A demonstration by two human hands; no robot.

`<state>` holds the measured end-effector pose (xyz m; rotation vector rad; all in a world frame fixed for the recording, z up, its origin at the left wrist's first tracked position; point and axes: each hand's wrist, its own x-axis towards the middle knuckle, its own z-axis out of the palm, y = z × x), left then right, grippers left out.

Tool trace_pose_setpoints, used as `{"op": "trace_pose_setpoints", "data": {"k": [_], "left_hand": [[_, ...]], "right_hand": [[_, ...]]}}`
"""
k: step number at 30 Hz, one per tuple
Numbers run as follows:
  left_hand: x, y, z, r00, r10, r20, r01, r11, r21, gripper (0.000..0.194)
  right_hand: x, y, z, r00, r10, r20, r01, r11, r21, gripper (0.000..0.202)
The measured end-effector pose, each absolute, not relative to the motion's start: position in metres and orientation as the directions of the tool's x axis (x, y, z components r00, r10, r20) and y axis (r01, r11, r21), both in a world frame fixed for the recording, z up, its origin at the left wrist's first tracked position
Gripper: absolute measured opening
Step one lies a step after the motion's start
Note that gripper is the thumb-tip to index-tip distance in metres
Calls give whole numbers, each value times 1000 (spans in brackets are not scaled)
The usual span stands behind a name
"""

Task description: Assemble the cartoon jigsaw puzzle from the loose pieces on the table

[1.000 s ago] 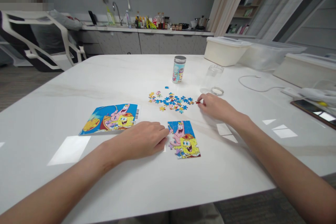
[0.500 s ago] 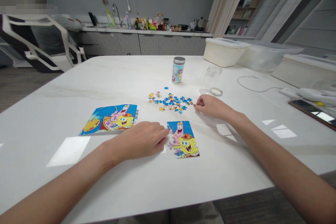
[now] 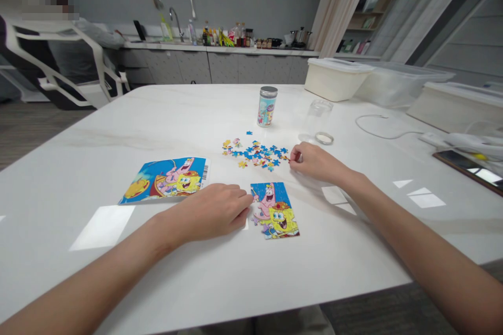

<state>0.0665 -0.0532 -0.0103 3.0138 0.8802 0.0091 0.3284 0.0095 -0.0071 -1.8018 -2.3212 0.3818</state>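
A partly joined jigsaw puzzle lies flat near the table's front, with a pink starfish and a yellow sponge figure on blue. My left hand rests on the table at its left edge, fingers loosely bent and thumb apart, holding nothing visible. My right hand is at the right end of a pile of loose puzzle pieces, thumb and forefinger pinched on a small puzzle piece mostly covered by the fingertips. Left of the puzzle lies a slightly curled picture sheet with the same figures.
Behind the pile stands a printed jar with a silver lid. A clear jar and a round lid are to its right. Storage boxes, a cable and a phone line the right side. A person sits in a chair back left.
My right hand has shifted very slightly left at the edge of the pile, its fingertips closing over a piece there. My left hand and the joined puzzle stay in place.
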Motion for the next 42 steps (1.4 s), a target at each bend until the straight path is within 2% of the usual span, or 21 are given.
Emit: {"op": "trace_pose_setpoints", "data": {"k": [7, 12, 17, 19, 20, 23, 25, 27, 30, 42], "left_hand": [[66, -55, -10, 843, 537, -5, 537, -843, -1, 22], [67, -54, -10, 843, 538, 4, 538, -843, -4, 23], [68, -54, -9, 838, 546, -5, 546, -838, 2, 24], [67, -55, -10, 839, 545, 0, 545, -839, 3, 24], [66, -55, -11, 839, 545, 1, 545, -839, 5, 24], [66, -55, -13, 838, 546, -3, 546, -838, 7, 23], [66, -55, -13, 838, 546, -5, 546, -838, 8, 23], [66, -55, -12, 838, 546, -2, 546, -837, 8, 23], [67, -55, -11, 837, 547, 6, 547, -837, 14, 24], [67, -53, -13, 837, 547, 14, 546, -837, 23, 24]], "right_hand": [[328, 10, -8, -267, 963, 39, 905, 265, -333, 24], [325, 7, -8, -284, 959, 16, 885, 269, -380, 22], [324, 9, -12, -275, 952, 136, 858, 306, -413, 18], [322, 11, -12, -259, 957, 128, 814, 288, -504, 13], [321, 11, -11, -255, 964, 80, 762, 251, -597, 11], [318, 9, -7, -332, 930, -156, 426, 0, -905, 9], [315, 6, -3, -411, 880, -239, 184, -177, -967, 11], [313, 5, -1, -426, 865, -264, 42, -273, -961, 12], [311, 5, 0, -385, 876, -291, -49, -335, -941, 18], [316, 8, -3, -327, 880, -344, -134, -404, -905, 24]]}}
